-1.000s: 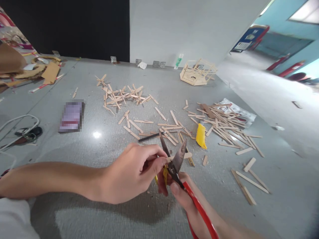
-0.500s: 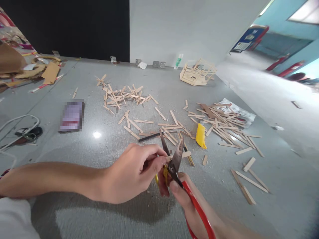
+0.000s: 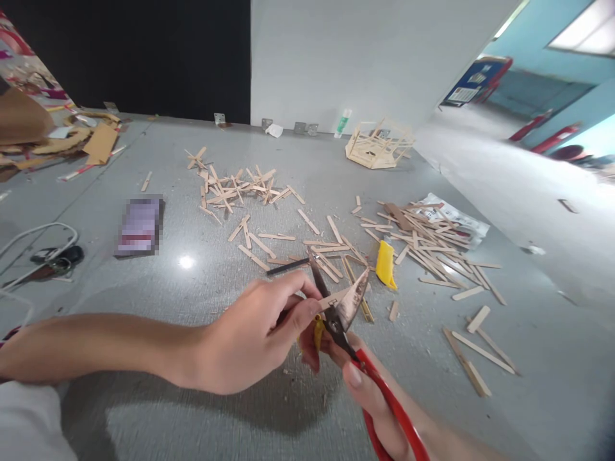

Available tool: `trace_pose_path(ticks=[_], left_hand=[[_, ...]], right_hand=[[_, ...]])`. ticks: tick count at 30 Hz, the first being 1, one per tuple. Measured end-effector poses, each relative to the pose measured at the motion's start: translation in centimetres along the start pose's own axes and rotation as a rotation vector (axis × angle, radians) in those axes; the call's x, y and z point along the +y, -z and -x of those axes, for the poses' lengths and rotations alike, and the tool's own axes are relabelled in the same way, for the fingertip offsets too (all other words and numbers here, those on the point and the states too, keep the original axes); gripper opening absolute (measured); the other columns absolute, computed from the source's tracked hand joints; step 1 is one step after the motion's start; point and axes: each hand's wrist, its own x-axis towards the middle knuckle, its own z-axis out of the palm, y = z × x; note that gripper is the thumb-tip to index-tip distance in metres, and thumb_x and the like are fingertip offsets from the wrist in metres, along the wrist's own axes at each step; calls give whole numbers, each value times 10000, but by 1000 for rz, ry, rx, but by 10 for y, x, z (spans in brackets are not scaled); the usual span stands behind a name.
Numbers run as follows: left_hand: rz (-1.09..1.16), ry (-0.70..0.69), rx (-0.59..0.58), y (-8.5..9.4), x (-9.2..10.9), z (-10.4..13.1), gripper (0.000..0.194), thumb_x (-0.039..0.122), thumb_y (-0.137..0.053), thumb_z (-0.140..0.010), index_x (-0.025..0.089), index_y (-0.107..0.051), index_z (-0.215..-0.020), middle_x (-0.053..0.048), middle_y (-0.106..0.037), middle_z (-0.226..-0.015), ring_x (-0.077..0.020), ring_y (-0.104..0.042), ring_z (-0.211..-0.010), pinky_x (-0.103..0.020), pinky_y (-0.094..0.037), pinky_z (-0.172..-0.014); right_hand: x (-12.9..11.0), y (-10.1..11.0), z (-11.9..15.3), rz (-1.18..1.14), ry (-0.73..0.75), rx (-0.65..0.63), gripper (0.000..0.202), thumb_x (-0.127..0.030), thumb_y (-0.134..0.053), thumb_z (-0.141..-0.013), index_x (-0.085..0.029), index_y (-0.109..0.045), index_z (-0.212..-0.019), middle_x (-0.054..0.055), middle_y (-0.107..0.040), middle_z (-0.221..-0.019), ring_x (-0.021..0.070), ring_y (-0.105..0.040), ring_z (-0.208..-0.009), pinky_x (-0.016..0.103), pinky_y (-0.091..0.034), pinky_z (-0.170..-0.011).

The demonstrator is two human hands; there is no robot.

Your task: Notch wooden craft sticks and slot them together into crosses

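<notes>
My left hand (image 3: 259,333) pinches a flat wooden craft stick (image 3: 331,299) between thumb and fingers. The stick lies across the gap between the open blades of red-handled scissors (image 3: 335,323). Around the scissors' handles my right hand (image 3: 369,390) is closed, with part of it hidden behind them. A yellow piece (image 3: 318,333) shows beside the scissors' pivot, near the right fingers; I cannot make out what it belongs to. Beyond the blades, a yellow plastic piece (image 3: 385,264) and a thin black bar (image 3: 288,266) lie on the grey table among loose sticks.
A heap of craft sticks (image 3: 432,237) lies right, another pile (image 3: 235,186) farther back. A wooden stick frame (image 3: 377,150) and a glue stick (image 3: 343,123) stand near the back wall. Left are a pixelated purple box-like thing (image 3: 139,224), a white cable (image 3: 52,225) and cardboard scraps (image 3: 100,144).
The scissor blades have spread wider apart, and my right thumb has shifted along the handle. More of the stick shows between the blades. My left hand stays nearly in place.
</notes>
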Motion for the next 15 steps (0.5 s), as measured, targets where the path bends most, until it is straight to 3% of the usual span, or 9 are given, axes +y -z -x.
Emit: trace_pose_path(ticks=[5, 8, 12, 15], left_hand=[[-12, 10, -16, 2, 2, 0, 260, 325, -433, -1091, 173, -557, -922, 7, -698, -720, -83, -649, -610, -177, -406, -527], [-26, 9, -16, 4, 5, 0, 276, 301, -440, -1087, 170, -587, -894, 10, -706, -730, -78, -654, -624, -164, -409, -534], [-65, 10, -8, 6, 7, 1, 261, 261, -459, -1073, 169, -619, -889, 22, -705, -724, -70, -635, -616, -157, -382, -521], [-148, 14, -10, 8, 8, 2, 273, 258, -464, -1067, 166, -639, -880, 32, -680, -691, -64, -579, -572, -168, -354, -507]], right_hand=[[-11, 3, -5, 87, 3, -36, 482, -796, -460, -887, -378, -637, -1048, 32, -598, -842, 288, -638, -844, 353, -564, -652], [-22, 5, -3, 155, -41, -42, 474, -739, -456, -949, -295, -619, -990, 37, -586, -836, 248, -597, -798, 337, -548, -681], [-33, 7, 0, 213, -75, -44, 506, -691, -430, -1003, -218, -607, -1026, 66, -611, -917, 225, -567, -839, 356, -528, -790], [-37, 7, -1, 268, -92, -61, 567, -727, -399, -997, -207, -622, -1029, 55, -589, -876, 205, -544, -786, 340, -511, -768]])
